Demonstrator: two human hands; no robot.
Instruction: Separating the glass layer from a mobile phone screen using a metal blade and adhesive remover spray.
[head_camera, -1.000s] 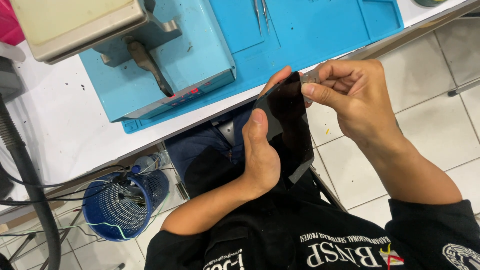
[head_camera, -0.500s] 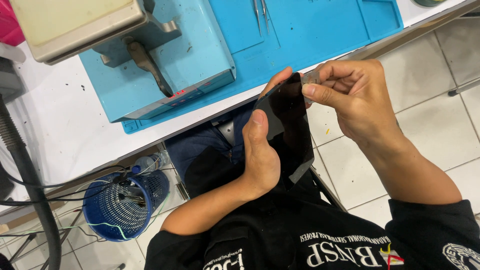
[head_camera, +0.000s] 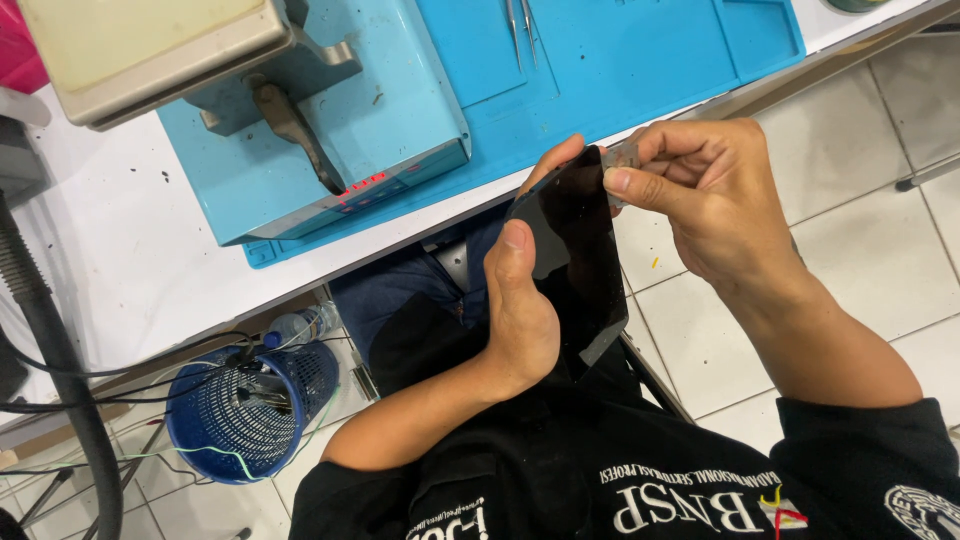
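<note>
black phone upright, long axis toward table

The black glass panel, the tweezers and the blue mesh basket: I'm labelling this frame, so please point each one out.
black glass panel (head_camera: 580, 250), head view, middle of its dark face.
tweezers (head_camera: 521, 30), head view, on the metal legs.
blue mesh basket (head_camera: 215, 440), head view, on its front wall.

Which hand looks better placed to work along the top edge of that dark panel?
Right, probably: the right hand pinches a small clear piece at the dark panel's top edge, while the left hand grips the panel.
</note>
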